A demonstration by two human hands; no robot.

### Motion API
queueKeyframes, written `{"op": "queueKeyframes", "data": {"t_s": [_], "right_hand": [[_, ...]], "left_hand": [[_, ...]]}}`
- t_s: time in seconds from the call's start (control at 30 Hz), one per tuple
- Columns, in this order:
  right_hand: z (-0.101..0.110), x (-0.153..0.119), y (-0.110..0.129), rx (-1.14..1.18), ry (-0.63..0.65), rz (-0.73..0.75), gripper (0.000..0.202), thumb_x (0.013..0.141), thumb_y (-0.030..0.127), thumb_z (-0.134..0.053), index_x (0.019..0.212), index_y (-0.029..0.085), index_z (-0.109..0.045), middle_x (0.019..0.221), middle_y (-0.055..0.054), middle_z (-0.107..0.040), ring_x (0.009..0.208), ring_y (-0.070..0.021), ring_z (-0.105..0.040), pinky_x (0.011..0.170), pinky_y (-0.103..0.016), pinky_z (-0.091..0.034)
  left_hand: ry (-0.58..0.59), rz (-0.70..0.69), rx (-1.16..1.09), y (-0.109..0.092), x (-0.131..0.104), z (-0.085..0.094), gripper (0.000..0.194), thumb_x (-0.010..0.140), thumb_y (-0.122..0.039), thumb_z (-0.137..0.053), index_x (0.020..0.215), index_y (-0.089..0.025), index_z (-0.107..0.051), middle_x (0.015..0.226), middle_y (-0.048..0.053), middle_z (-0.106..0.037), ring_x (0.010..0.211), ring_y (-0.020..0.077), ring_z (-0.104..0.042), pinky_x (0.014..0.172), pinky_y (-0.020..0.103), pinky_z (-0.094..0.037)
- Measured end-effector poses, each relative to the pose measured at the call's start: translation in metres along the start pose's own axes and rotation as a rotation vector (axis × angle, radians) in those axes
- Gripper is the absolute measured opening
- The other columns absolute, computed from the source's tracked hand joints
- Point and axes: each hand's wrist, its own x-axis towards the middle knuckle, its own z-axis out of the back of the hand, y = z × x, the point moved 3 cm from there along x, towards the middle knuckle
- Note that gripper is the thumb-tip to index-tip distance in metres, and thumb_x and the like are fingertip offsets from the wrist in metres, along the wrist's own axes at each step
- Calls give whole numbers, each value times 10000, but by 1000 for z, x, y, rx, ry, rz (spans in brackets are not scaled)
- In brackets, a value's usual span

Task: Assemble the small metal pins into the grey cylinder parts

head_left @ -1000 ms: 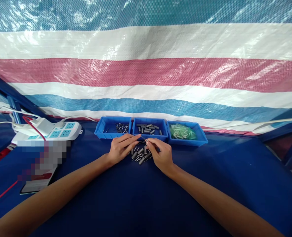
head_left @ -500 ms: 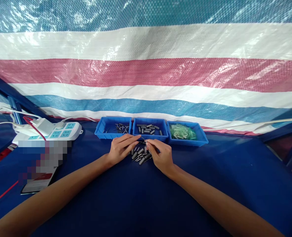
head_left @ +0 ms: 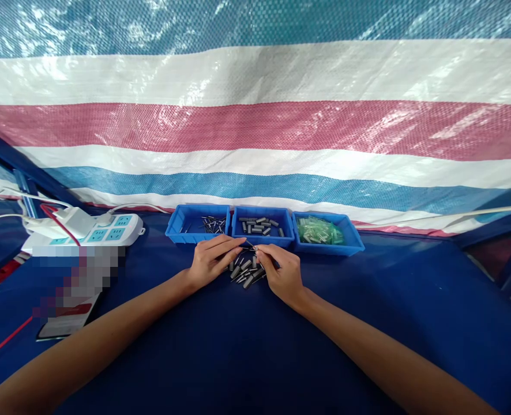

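Observation:
My left hand is closed, its thumb and fingertips at the left end of a thin dark metal rod. From the other side my right hand pinches the rod's right end between thumb and forefinger. Its exact kind is too small to make out, and the fingertips partly cover it. Below and between the hands lies a pile of grey cylindrical pieces and thin metal rods on the blue table surface.
Behind the hands stand three blue bins: the left bin with thin rods, the middle bin with grey cylinders, the right bin with green plastic-wrapped pieces. Leftward are a power strip, a red cable and a partly pixelated flat device.
Both hands stay in nearly the same place. Only the thin rod between the fingertips seems to have shifted slightly; the pile and bins look unchanged.

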Motion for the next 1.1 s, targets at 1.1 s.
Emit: {"op": "queueKeyframes", "data": {"t_s": [1.1], "right_hand": [[0, 4, 6, -15, 80, 10, 194, 920, 202, -474, 968, 177, -660, 732, -40, -641, 585, -126, -559, 558, -253, -433]], "left_hand": [[3, 31, 61, 3, 0, 1, 112, 865, -194, -585, 938, -144, -655, 796, 60, -699, 701, 132, -654, 628, 219, -512]]}}
